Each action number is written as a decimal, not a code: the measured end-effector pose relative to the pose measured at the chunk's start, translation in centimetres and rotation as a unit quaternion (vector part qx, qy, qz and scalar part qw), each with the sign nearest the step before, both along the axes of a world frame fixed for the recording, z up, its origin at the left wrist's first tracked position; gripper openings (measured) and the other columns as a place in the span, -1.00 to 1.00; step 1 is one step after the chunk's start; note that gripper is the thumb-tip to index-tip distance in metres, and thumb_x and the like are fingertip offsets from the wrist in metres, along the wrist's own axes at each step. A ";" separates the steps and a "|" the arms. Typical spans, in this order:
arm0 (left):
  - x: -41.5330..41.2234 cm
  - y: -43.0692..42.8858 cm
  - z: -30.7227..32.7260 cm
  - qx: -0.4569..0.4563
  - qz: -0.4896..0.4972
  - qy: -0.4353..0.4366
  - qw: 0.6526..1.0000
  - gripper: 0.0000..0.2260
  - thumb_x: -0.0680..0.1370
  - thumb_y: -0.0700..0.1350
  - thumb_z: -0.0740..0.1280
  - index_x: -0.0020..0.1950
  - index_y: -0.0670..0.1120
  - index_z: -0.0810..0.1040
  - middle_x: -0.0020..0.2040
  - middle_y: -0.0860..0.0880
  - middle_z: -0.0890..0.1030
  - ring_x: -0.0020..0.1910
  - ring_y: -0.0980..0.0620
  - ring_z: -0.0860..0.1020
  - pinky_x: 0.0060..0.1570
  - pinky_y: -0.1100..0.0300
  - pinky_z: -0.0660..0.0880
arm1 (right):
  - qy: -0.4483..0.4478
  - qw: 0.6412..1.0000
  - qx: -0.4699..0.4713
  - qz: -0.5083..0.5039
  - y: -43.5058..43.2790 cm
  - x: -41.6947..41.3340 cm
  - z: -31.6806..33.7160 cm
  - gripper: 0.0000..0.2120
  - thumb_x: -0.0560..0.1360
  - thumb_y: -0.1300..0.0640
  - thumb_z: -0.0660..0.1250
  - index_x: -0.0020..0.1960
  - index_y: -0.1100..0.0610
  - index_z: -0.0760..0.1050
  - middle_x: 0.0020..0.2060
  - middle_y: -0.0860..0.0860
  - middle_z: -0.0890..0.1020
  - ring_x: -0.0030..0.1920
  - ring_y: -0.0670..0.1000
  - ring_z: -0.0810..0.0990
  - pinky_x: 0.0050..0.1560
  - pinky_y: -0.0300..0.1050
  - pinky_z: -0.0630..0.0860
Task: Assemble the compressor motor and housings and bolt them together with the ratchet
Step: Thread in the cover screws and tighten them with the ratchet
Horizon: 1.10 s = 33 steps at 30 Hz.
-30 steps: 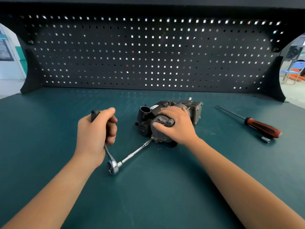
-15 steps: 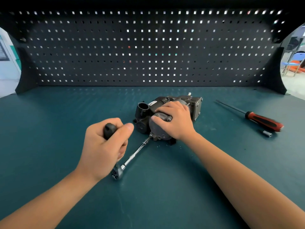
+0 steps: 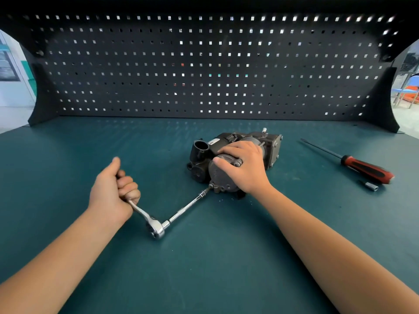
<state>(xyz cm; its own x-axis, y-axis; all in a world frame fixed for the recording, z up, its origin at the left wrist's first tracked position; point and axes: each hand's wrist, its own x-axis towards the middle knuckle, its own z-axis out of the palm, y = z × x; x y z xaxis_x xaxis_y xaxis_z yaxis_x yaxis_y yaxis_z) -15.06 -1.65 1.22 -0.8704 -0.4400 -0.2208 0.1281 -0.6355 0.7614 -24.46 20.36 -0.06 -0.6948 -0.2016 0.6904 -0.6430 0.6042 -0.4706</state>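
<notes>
Overhead and behind: black pegboard (image 3: pixel 204 64) standing along the table's back edge, light showing through its square holes. Table (image 3: pixel 204 279) topped in dark teal matting, a few pale specks just in front of the work. Compressor (image 3: pixel 200 168), dark grey metal, lying on its side about mid-table, somewhat nearer the back edge than the front; open round port facing up at its left end, a square bolted flange at its right end, round end cover facing the front edge. Right hand (image 3: pixel 246 166) on top of the compressor, fingers spread and curled over the round cover, thumb down on its front face, grasping it. Left hand (image 3: pixel 113 191) left of centre, well apart from the compressor, fingers clenched round the ratchet's handle, thumb sticking up; the handle itself is hidden inside the fist. Ratchet (image 3: pixel 156 228) chrome, its head low near the table, in front of and left of the compressor. Extension (image 3: pixel 188 207) running from the ratchet head up and right to a bolt point at the cover's lower front corner; whether the tip sits fully on a bolt I cannot tell. Screwdriver (image 3: pixel 365 169), red and black handle, lying flat toward the right edge, shaft pointing to the back left. Small metal bit (image 3: pixel 370 185) just beside the screwdriver handle, on its front side.
</notes>
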 end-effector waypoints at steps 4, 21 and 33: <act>-0.7 -0.6 -0.8 0.031 0.003 -0.031 0.999 -0.62 0.60 -0.01 0.19 -0.37 -0.03 0.16 -0.65 0.10 0.15 -0.72 0.16 0.12 -0.69 0.38 0.04 | 0.002 1.000 -0.007 0.001 0.0 0.0 -0.1 -0.83 0.44 0.07 0.43 -0.02 0.13 0.66 -0.01 0.00 0.62 0.13 0.01 0.46 0.18 -0.26 0.09; 1.3 1.5 2.2 -0.212 -0.047 0.106 0.970 -0.65 0.57 -0.17 0.14 -0.40 -0.04 0.14 -0.64 0.09 0.15 -0.67 0.15 0.12 -0.61 0.38 0.11 | 0.024 0.999 -0.017 -0.019 0.3 -0.2 -0.3 -0.80 0.44 -0.01 0.38 -0.04 0.08 0.66 -0.05 -0.05 0.60 0.08 -0.04 0.45 0.17 -0.21 0.10; 0.9 0.5 1.2 -0.145 -0.049 0.076 0.985 -0.64 0.58 -0.09 0.18 -0.39 -0.03 0.18 -0.62 0.10 0.16 -0.67 0.14 0.15 -0.63 0.40 0.16 | 0.015 1.000 -0.021 -0.009 -0.2 0.1 -0.3 -0.83 0.45 0.08 0.42 -0.04 0.15 0.66 -0.03 0.03 0.65 0.11 0.03 0.51 0.27 -0.15 0.17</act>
